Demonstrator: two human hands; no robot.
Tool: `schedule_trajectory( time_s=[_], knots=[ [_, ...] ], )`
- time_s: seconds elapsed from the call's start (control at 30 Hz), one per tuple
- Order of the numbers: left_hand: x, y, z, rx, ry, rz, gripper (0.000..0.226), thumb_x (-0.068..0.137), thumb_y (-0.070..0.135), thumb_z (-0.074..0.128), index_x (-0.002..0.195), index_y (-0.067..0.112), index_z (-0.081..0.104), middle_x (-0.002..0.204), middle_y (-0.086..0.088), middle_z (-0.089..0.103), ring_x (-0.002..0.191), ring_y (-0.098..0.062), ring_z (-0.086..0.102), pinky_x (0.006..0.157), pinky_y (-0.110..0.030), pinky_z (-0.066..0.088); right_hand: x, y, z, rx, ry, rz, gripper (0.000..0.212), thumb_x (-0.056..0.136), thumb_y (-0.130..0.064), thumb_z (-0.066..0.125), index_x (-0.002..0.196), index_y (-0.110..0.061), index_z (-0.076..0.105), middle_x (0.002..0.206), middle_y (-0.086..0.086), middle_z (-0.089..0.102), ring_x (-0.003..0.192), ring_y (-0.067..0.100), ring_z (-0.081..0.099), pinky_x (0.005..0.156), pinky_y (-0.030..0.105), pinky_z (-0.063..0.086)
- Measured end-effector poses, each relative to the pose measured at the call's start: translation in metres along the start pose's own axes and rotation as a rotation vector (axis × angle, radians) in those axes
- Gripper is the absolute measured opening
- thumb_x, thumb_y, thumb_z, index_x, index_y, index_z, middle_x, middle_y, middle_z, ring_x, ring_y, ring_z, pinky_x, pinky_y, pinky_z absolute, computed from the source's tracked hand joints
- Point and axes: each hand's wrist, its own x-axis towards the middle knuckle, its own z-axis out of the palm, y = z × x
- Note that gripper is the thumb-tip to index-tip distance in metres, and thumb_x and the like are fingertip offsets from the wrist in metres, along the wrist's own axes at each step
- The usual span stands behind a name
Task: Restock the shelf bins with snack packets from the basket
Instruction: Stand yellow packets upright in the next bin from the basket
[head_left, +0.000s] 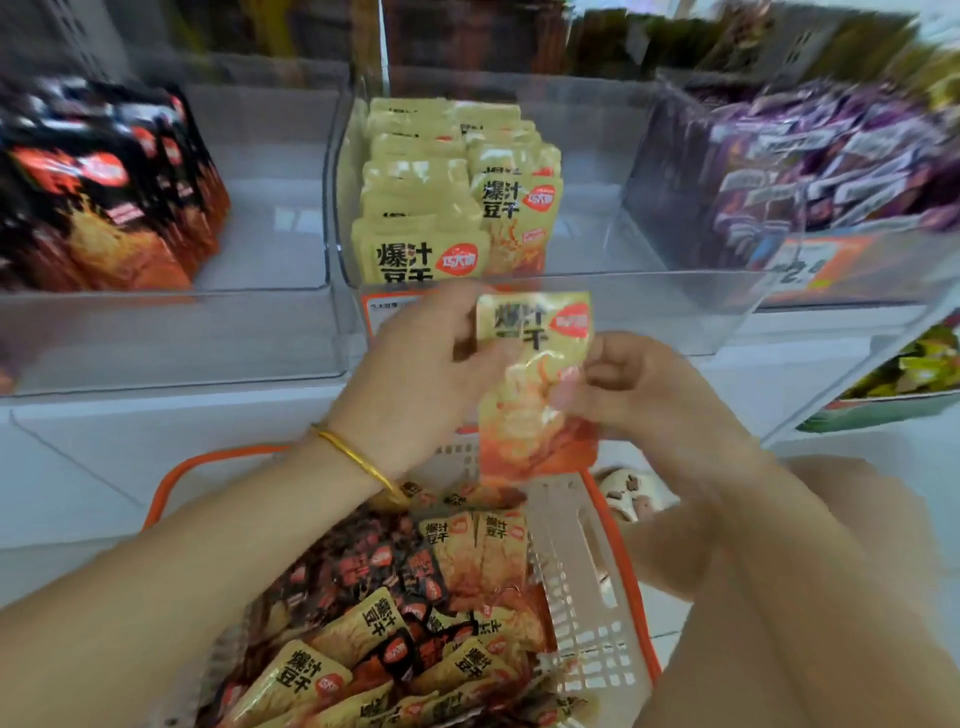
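The basket (587, 597) is sitting nearest, holding loose snack packets (363, 623). Above it, the left hand (415, 374) and right hand (639, 384) are both pinching one yellow packet (535, 384) upright by its side edges. Just beyond, the clear middle bin (675, 306) is holding rows of matching packets (426, 208).

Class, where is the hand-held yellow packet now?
Head view, centre: the yellow packet is held upright by left hand and right hand, before the middle bin, above the basket.
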Motion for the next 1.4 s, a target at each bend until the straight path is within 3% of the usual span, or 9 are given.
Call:
schedule_trajectory(
  time_s=[0.13,0.3,0.4,0.53,0.67,0.97,1.13,1.23,1.4],
  knots=[
    [0.038,0.024,-0.029,0.524,0.27,0.381,0.038,0.091,0.027,0.044,0.125,0.01,0.051,0.119,-0.006,0.058,0.112,-0.022,0.054,0.097,-0.03,0.039,0.054,-0.06,-0.037,0.05,0.35,-0.201,0.021,0.072,-0.007,0.075,0.088,-0.006,0.062,0.07,0.0,0.068,0.06,0.013,0.065,0.057,0.034,0.056],
    [0.072,0.006,-0.029,1.074,0.053,0.127,0.073,0.089,0.055,0.007,0.145,0.016,0.032,0.15,-0.014,0.033,0.138,-0.028,0.029,0.11,-0.041,0.026,0.129,-0.073,-0.039,-0.357,0.35,-0.164,0.039,0.066,-0.004,0.08,0.102,-0.001,0.066,0.095,0.009,0.069,0.08,0.02,0.067,0.071,0.041,0.059],
    [0.073,0.004,-0.024,1.121,0.069,0.128,0.083,0.081,0.057,-0.003,0.143,0.016,0.035,0.148,-0.014,0.036,0.137,-0.029,0.031,0.112,-0.041,0.025,0.152,-0.057,-0.028,-0.652,0.232,-0.063,0.035,0.07,-0.012,0.081,0.102,-0.006,0.069,0.102,0.011,0.069,0.094,0.026,0.065,0.085,0.041,0.054],
    [0.075,0.001,-0.026,1.129,0.056,0.126,0.062,0.096,0.05,0.014,0.144,0.016,0.032,0.151,-0.013,0.032,0.14,-0.028,0.027,0.114,-0.041,0.023,0.163,-0.066,-0.027,-0.985,0.281,0.034,0.033,0.074,-0.038,0.077,0.091,-0.014,0.061,0.088,0.005,0.063,0.081,0.023,0.059,0.071,0.031,0.049],
    [0.072,0.002,-0.026,1.107,0.058,0.132,0.071,0.086,0.051,0.011,0.144,0.016,0.034,0.15,-0.012,0.034,0.139,-0.027,0.029,0.113,-0.04,0.024,0.166,-0.059,-0.021,-0.518,0.186,0.188,0.028,0.077,-0.017,0.078,0.096,-0.001,0.063,0.059,0.01,0.068,0.055,0.021,0.068,0.062,0.036,0.06],
    [0.071,0.001,-0.028,1.079,0.096,0.19,0.071,0.091,0.054,0.011,0.14,0.013,0.041,0.146,-0.014,0.04,0.136,-0.03,0.034,0.111,-0.041,0.026,0.153,-0.064,-0.014,-0.394,0.158,0.208,0.026,0.078,-0.007,0.076,0.083,-0.004,0.05,0.087,0.016,0.064,0.063,0.025,0.065,0.068,0.039,0.06],
    [0.031,0.002,-0.024,0.883,0.293,0.597,0.036,0.094,0.023,0.043,0.116,0.0,0.061,0.122,-0.017,0.059,0.112,-0.036,0.053,0.097,-0.045,0.042,0.097,-0.087,-0.016,-0.502,0.32,-0.07,0.04,0.08,-0.006,0.074,0.086,-0.013,0.035,0.077,0.013,0.058,0.061,0.025,0.069,0.059,0.04,0.059],
    [-0.009,-0.023,-0.01,0.819,0.218,0.679,0.027,0.091,0.013,0.047,0.108,0.001,0.065,0.117,-0.014,0.062,0.106,-0.035,0.056,0.09,-0.045,0.045,0.039,-0.078,-0.002,-0.43,0.172,-0.178,0.029,0.083,-0.004,0.069,0.078,-0.011,0.041,0.063,0.011,0.057,0.051,0.023,0.068,0.05,0.04,0.058],
    [-0.038,-0.096,0.021,0.934,-0.169,0.481,0.028,0.082,0.018,0.042,0.095,0.009,0.065,0.104,-0.007,0.066,0.094,-0.027,0.059,0.075,-0.04,0.051,0.061,0.037,0.036,-0.583,-0.217,0.402,0.006,0.09,-0.004,0.059,0.087,0.002,0.059,0.077,0.024,0.067,0.069,0.033,0.071,0.068,0.045,0.059]
  ],
)
